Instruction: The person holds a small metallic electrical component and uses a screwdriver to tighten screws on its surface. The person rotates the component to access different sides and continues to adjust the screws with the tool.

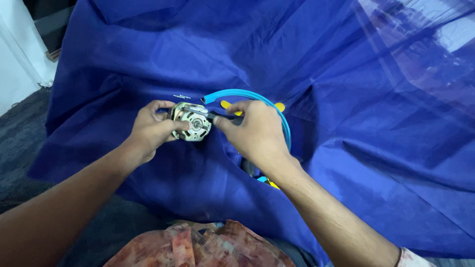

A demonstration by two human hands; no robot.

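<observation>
Patterned reddish clothing (198, 247) fills the near bottom edge, with both bare forearms reaching away from it over a wide blue cloth (346, 148) that covers the whole work surface. Farther out, the left hand (153, 129) is wrapped around a small silver electric motor (192, 121), thumb across its round metal face, holding it just above the cloth. Right beside it, the right hand (255, 132) is closed on the black handle of a screwdriver (225, 118), whose tip meets the right side of the motor. Under the right wrist, small yellow and light-blue pieces (267, 182) peek out. A light-blue curved hose (247, 94) arcs beyond and around the right hand. Two small silver screws (181, 96) lie on the cloth just beyond the motor.
</observation>
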